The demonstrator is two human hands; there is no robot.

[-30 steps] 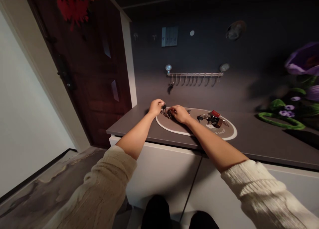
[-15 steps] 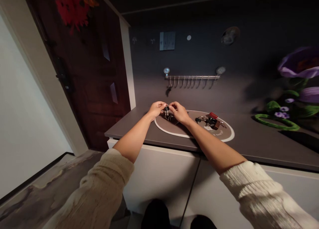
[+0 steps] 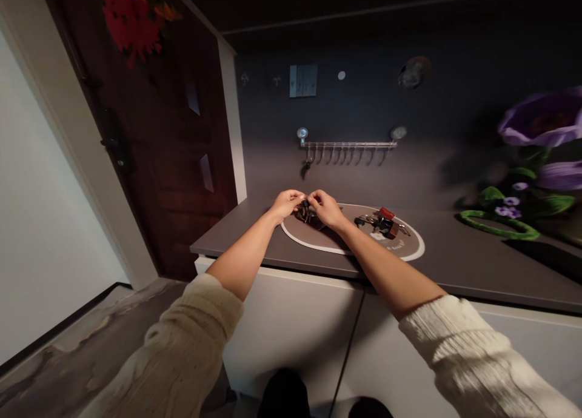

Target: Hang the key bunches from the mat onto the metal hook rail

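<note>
Above the left part of an oval brown mat (image 3: 313, 239), my left hand (image 3: 286, 205) and my right hand (image 3: 324, 207) meet with fingertips almost touching. Between them hangs a small bunch of keys (image 3: 305, 205) with dark heads, pinched at its top by both hands. The ring at the pinch is too small to make out. Below and behind the fingers, more keys lie on the mat, partly hidden by my right hand. To the right on the same mat is a pile of keys and padlocks (image 3: 385, 224), one with a red body.
A rail with several hooks (image 3: 348, 144) is fixed to the dark wall; one key (image 3: 308, 163) hangs at its left end. Purple artificial flowers (image 3: 541, 124) with a green stem loop stand at the right. A dark red door (image 3: 168, 163) is at the left.
The keys between my hands have swung and turned, so their metal blades show less. My hands stay close together in nearly the same place. The view has tilted up slightly.
</note>
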